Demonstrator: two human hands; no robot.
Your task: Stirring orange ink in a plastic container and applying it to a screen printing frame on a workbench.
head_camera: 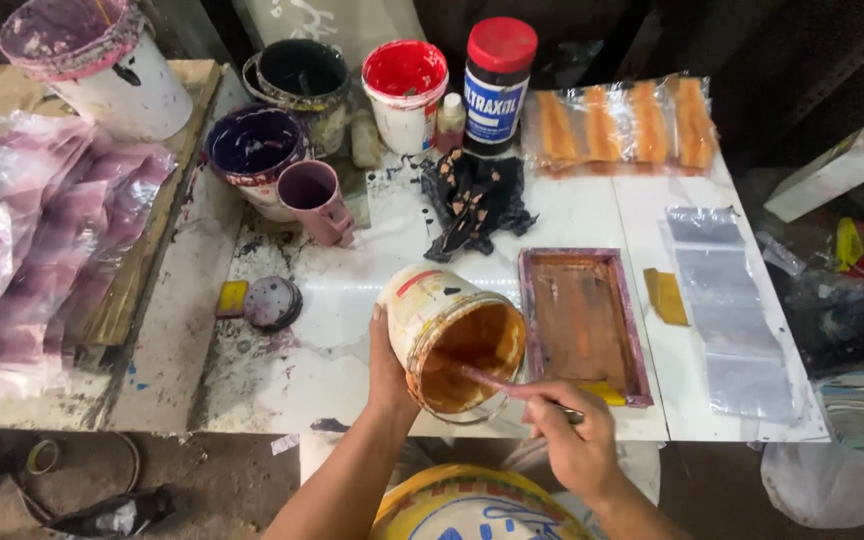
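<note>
Paint tub [449, 335] (orange inside) tilted in left hand [389, 372] grip, right hand [570, 432] clasping stirring stick [502, 384]

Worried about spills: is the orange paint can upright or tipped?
Tipped: the orange paint can, held by the left hand, shows its mouth to the camera.

Tilted tin [449, 335] at front centre of surface [352, 300], left hand [389, 375] on its left wall. Stick [497, 385] inside tin, right hand [572, 435] at its outer end. Framed screen [580, 322] just right of tin. Plastic bags [727, 310] further right. Crumpled rag [474, 200] behind tin. Mug [317, 200] back left, buckets [297, 90] behind it. Tall jar [497, 85] at back centre. Round lid [272, 302] left of tin.
</note>
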